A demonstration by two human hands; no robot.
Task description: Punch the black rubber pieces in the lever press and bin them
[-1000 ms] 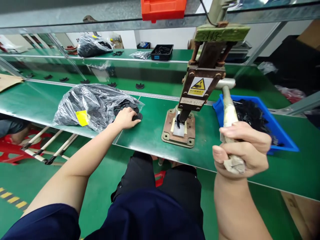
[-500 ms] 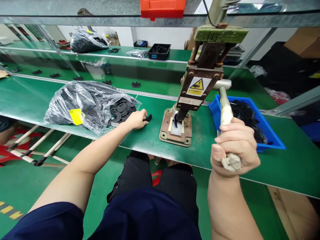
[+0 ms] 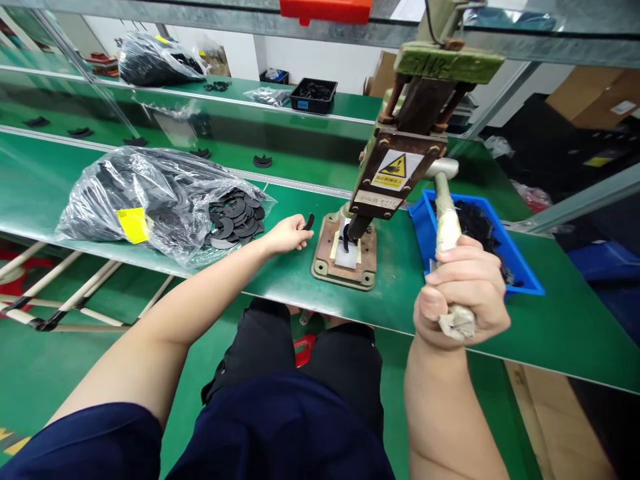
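Between the thumb and fingers of my left hand [image 3: 289, 235] is a small curved black piece [image 3: 309, 221], held just left of the press base [image 3: 320, 257]. My right hand [image 3: 463, 293] is wrapped around the taped lever handle [image 3: 447, 220] of the hand press [image 3: 395, 167]. Another dark curved piece [image 3: 346, 239] sits upright on the pale plate under the press ram. Left of my left hand, a clear plastic bag [image 3: 150, 193] lies with its mouth open, and black curved pieces [image 3: 235, 217] spill from it.
Behind my right hand stands a blue bin [image 3: 525, 270] of black parts. Several curved pieces [image 3: 263, 161] lie spaced along the green strip behind the bench. A black tray [image 3: 313, 97] and another filled bag [image 3: 155, 60] rest farther back. A metal shelf [image 3: 200, 20] crosses overhead.
My left hand has moved right, away from the bag and closer to the press, and the black piece has turned more upright. My right hand stays on the lever. The view has shifted slightly.
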